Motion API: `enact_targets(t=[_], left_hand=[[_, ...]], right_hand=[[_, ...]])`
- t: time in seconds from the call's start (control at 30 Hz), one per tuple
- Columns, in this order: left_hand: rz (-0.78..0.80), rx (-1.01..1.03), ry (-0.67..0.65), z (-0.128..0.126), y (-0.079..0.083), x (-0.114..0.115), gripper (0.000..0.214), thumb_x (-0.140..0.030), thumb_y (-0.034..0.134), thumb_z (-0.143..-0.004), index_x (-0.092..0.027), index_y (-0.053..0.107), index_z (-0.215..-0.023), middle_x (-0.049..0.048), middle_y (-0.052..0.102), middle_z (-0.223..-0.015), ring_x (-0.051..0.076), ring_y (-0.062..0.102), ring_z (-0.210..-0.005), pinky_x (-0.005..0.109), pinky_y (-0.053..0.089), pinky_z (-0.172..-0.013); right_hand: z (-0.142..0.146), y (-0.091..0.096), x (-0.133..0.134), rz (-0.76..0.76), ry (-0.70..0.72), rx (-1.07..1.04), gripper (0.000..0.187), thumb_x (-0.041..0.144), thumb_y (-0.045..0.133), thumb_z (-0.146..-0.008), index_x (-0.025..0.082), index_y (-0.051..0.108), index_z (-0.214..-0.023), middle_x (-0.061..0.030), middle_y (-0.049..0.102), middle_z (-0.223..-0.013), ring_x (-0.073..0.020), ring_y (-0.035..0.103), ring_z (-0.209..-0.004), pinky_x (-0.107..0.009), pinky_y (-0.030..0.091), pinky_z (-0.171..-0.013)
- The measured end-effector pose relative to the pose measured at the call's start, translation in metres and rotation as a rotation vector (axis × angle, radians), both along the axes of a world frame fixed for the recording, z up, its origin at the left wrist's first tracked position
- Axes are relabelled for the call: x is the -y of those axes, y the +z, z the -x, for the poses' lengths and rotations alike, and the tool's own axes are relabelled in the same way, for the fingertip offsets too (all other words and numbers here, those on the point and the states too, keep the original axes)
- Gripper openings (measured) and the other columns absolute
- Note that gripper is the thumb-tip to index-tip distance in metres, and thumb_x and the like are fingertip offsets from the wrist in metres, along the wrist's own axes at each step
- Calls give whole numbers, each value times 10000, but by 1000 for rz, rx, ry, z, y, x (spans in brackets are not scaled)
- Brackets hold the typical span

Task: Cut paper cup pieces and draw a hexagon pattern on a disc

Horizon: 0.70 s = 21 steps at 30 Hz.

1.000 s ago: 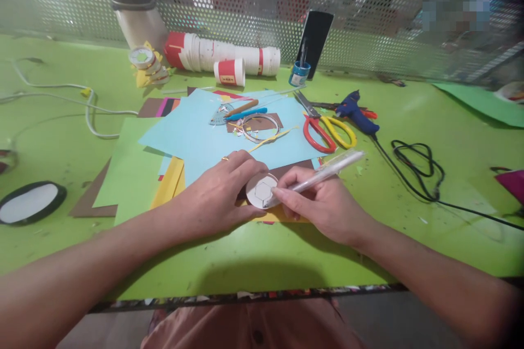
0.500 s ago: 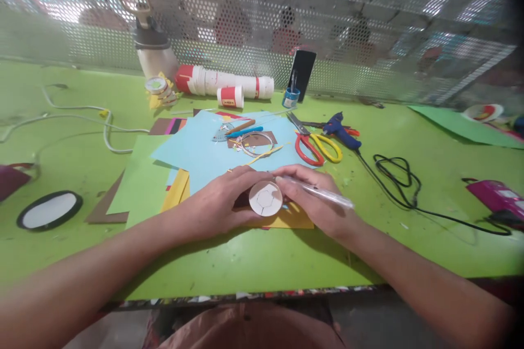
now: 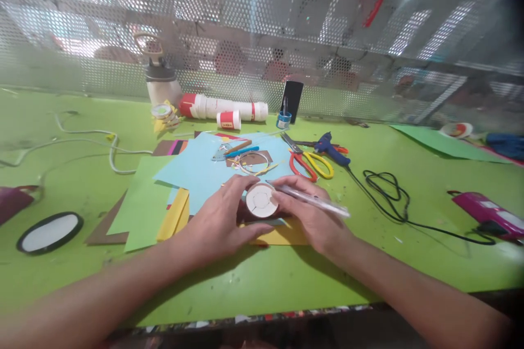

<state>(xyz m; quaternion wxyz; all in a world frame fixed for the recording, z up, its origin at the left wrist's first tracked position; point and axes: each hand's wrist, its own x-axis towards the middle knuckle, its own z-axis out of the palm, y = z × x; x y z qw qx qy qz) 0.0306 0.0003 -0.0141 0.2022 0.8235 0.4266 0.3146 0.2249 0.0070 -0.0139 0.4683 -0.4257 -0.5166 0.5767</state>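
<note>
A small white round cup base (image 3: 261, 200) with pen lines on it sits upside down between my hands, on a yellow sheet (image 3: 282, 234). My left hand (image 3: 221, 218) curls around its left side and grips it. My right hand (image 3: 307, 212) touches its right side and holds a clear white pen (image 3: 311, 199) that lies across the fingers, tip pointing left. Light blue paper (image 3: 204, 169) lies just behind the cup.
Red-and-yellow scissors (image 3: 307, 162), a blue glue gun (image 3: 333, 150) with its black cord (image 3: 388, 191), stacked paper cups (image 3: 223, 108), tape rolls (image 3: 164, 114), a bottle (image 3: 161, 84), a phone (image 3: 291, 99) leaning on the perforated screen, a black-rimmed oval (image 3: 49, 232), a white cable (image 3: 94, 139), a pink object (image 3: 485, 212).
The view tilted up, showing more of the screen. The pen went from writing on the cup base to lying flat across my right fingers, and both hands closed on the cup.
</note>
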Motion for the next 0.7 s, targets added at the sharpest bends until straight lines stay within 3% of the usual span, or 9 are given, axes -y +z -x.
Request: enact_targets(t=[0.17, 0.33, 0.53, 0.7], left_hand=[[33, 75, 87, -1, 5, 4, 443, -389, 672, -799, -216, 442, -1135, 82, 642, -1090, 239, 641, -948, 399, 531, -789], [29, 43, -47, 7, 6, -1, 444, -344, 659, -814, -224, 438, -1181, 69, 669, -1107, 216, 667, -922, 347, 532, -758], [48, -49, -247, 11, 9, -1, 497, -386, 668, -817, -218, 485, -1248, 79, 668, -1126, 224, 646, -965, 346, 520, -805], [6, -35, -302, 12, 10, -5, 506, -381, 666, -832, -226, 497, -1283, 85, 643, -1188, 220, 619, -1038, 347, 506, -873]], right_hand=[[3, 1, 6, -31, 5, 12, 272, 318, 763, -761, 201, 637, -971, -3, 704, -795, -141, 656, -696, -266, 526, -684], [-3, 7, 3, -34, 84, -8, 261, 372, 707, -810, 199, 621, -986, -18, 693, -795, -165, 662, -723, -328, 544, -724], [-7, 18, -1, -138, 82, 232, 227, 315, 734, -766, 168, 641, -911, -2, 647, -776, -126, 594, -683, -250, 468, -629], [-12, 19, -3, -161, 113, 289, 202, 284, 749, -738, 152, 659, -861, -10, 653, -797, -124, 585, -710, -249, 447, -640]])
